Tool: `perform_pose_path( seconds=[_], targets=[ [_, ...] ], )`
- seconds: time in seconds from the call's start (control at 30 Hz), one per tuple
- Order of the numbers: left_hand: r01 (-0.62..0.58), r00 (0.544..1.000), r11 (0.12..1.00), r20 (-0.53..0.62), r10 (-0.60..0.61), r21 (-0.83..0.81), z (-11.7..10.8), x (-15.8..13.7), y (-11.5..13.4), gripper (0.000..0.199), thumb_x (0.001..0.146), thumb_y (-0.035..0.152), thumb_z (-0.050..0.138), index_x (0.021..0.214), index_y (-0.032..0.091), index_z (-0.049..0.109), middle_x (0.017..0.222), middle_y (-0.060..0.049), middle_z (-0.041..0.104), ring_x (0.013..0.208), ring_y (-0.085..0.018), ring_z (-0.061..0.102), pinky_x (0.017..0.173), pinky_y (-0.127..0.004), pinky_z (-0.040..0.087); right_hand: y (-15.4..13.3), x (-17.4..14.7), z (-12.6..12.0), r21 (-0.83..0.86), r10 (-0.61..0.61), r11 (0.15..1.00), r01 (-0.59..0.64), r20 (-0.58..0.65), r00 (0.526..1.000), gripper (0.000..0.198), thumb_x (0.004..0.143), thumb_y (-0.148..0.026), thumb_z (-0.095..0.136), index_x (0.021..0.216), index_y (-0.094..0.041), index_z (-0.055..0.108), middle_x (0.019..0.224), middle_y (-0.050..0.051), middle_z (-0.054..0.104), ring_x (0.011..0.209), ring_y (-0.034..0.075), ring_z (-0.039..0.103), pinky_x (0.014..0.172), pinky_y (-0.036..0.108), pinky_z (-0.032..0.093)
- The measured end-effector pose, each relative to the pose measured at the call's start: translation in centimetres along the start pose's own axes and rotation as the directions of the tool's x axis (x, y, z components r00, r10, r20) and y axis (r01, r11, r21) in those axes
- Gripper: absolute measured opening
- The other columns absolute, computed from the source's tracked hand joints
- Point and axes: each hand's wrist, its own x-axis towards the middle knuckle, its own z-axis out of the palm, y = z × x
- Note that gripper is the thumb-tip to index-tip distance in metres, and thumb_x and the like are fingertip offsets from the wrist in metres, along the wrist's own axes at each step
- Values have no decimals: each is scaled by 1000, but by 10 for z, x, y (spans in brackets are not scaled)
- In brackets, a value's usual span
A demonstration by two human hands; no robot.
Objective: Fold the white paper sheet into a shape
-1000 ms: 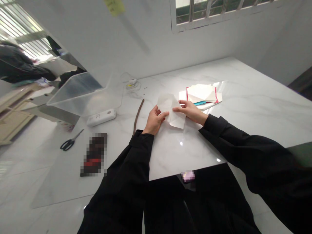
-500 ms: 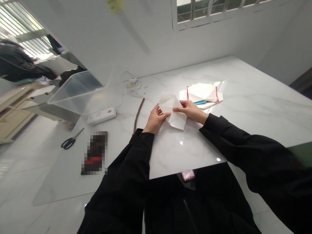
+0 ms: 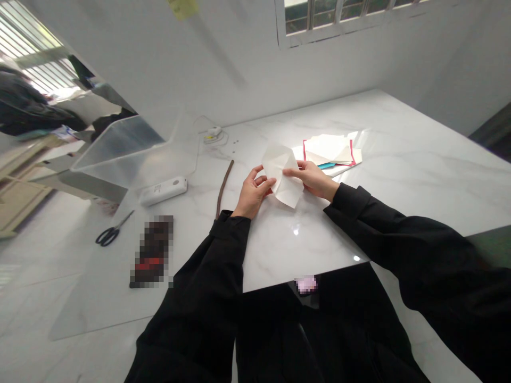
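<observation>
A creased sheet of off-white paper [image 3: 284, 183] is held up over the white marbled table [image 3: 303, 244]. My left hand [image 3: 252, 192] pinches its left edge, thumb on the near face and fingers behind. On the right side my right hand [image 3: 312, 178] grips the same sheet, its thumb pressed on the front near the middle. The fingers behind the paper are partly hidden. Just beyond my right hand lies a stack of cream papers [image 3: 327, 149] with a red-edged sheet and a blue piece under them.
Left of my hands lie a thin brown stick [image 3: 224, 189], a white oblong device [image 3: 164, 191], scissors [image 3: 109, 234] and a blurred-out dark item [image 3: 152, 252]. A clear plastic bin [image 3: 120, 149] stands farther back. A small white cable [image 3: 214, 133] rests by the wall. Someone in dark clothing [image 3: 32, 106] is at far left.
The paper has turned and tilted slightly between my hands, its upper part now more upright. My left fingers have shifted a little on its edge. The whole view has drifted slightly.
</observation>
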Motion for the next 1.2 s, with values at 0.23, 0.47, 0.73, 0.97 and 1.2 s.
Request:
perform_pose_path(
  seconds=[0.23, 0.47, 0.73, 0.97, 1.2],
  targets=[
    [-7, 1000, 1000, 1, 7, 13, 0, 1, -2, 72, 66, 44, 93, 124, 20, 60, 105, -10, 78, 90, -23, 74, 80, -33, 57, 2, -1, -1, -77, 3, 997, 3, 79, 997, 39, 77, -36, 88, 109, -16, 76, 109, 11, 80, 89, 23, 76, 86, 39, 64],
    [1, 1000, 1000, 14, -1, 29, 0, 0, -2, 71, 66, 38, 92, 127, 20, 60, 110, -11, 78, 94, -25, 75, 82, -35, 59, 0, -2, -2, -67, 7, 998, 0, 94, 996, 40, 78, -42, 88, 107, -16, 77, 108, 11, 80, 88, 24, 76, 82, 37, 65],
    [2, 1000, 999, 7, -2, 47, -2, 1, -3, 73, 66, 37, 92, 130, 22, 59, 108, -9, 78, 92, -23, 74, 80, -33, 58, 1, -2, -3, -89, -3, 996, 10, 71, 997, 37, 76, -36, 90, 106, -17, 77, 106, 11, 81, 89, 26, 76, 85, 41, 65],
    [-111, 993, 975, 54, 103, 191, -9, 1, 3, 77, 78, 23, 74, 150, 32, 48, 112, -4, 72, 74, -12, 68, 75, -29, 58, 1, 8, -8, 76, 75, 995, -71, -49, 996, 24, 82, -20, 83, 103, -14, 74, 106, 13, 80, 87, 24, 76, 82, 38, 66],
    [-265, 947, 890, 276, 167, 372, -6, -6, 7, 61, 75, 26, 83, 133, 30, 62, 135, -8, 61, 90, -14, 70, 80, -27, 59, -6, 3, -13, 176, 104, 980, -93, -56, 993, 15, 88, -16, 74, 102, -12, 73, 98, 12, 80, 79, 21, 74, 79, 34, 66]
  ],
)
